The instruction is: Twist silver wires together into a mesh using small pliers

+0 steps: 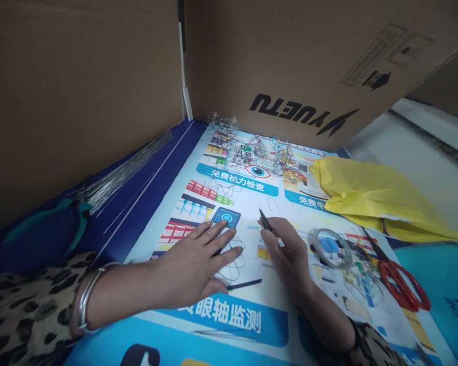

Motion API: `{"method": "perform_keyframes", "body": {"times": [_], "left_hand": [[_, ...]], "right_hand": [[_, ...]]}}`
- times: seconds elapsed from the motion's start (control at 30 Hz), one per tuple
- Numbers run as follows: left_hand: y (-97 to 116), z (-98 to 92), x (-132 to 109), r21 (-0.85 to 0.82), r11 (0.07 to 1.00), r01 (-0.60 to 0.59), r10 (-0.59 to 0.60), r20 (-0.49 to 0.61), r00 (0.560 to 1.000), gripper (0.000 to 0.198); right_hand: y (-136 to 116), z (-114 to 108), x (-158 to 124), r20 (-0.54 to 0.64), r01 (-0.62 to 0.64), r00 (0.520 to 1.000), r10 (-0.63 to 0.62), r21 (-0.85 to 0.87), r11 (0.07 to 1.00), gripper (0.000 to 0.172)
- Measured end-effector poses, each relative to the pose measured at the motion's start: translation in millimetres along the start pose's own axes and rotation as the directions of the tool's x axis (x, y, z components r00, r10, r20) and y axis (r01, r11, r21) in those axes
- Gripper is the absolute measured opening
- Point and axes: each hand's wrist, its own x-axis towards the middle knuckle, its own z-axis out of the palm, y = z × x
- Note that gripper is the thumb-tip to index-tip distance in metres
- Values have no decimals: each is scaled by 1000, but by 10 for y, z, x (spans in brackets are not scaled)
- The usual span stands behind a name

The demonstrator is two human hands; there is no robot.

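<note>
My left hand lies flat on the printed poster sheet with its fingers spread. Thin wire bent into petal-like loops shows beneath and beside those fingers. To the right, my right hand is closed around a slim dark pointed tool. Its tip points up and away from me; the hand hides the rest, so I cannot tell its exact kind. A small bent piece of wire lies just beyond that tip.
Cardboard walls stand behind and at left. Teal-handled pliers and a bundle of straight wires lie left. Wire pieces with coloured bits lie at the back. A tape roll, red-handled scissors and a yellow bag are right.
</note>
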Motion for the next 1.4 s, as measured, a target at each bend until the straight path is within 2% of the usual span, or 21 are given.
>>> {"method": "perform_keyframes", "body": {"times": [0.1, 0.23, 0.47, 0.67, 0.8, 0.87, 0.93, 1.07, 1.2, 1.4], "left_hand": [[-11, -1, 6, 31, 998, 60, -58, -39, 998, 63], [-27, -53, 15, 68, 996, 66, -60, -85, 995, 64], [-69, -30, -1, 38, 998, -58, 59, -24, 998, 56], [-72, 15, 10, -13, 1000, -28, 27, -25, 999, 53], [-44, 29, 59, -17, 1000, 20, -21, -47, 999, 54], [-39, 36, 88, -14, 999, 37, -38, -55, 998, 54], [-39, 41, 110, -23, 999, 48, -50, -67, 997, 53], [-51, 40, 123, -67, 995, 72, -78, -96, 992, 51], [-72, 20, 113, -122, 989, 87, -103, -135, 985, 47], [-92, -8, 72, -198, 978, 66, -116, -254, 960, 39]], "right_hand": [[-13, -2, -17, 22, 17, 1000, -17, 21, 1000, 16], [-23, -3, -42, 38, 44, 998, -43, -27, 999, 20], [-37, 37, -41, 92, 188, 981, -172, -207, 960, 25], [-20, 74, -55, 205, 299, 949, -239, -347, 889, 27], [47, 79, -37, 184, 301, 950, -251, -330, 895, 27], [95, 79, -28, 132, 238, 970, -202, -373, 897, 28], [142, 72, -19, 99, 128, 991, -93, -465, 876, 29], [197, 2, 14, 34, -23, 998, 52, -568, 822, 30], [186, -139, 54, -12, -161, 978, 209, -680, 715, 31], [105, -266, 100, -57, -286, 908, 416, -808, 514, 34]]}}
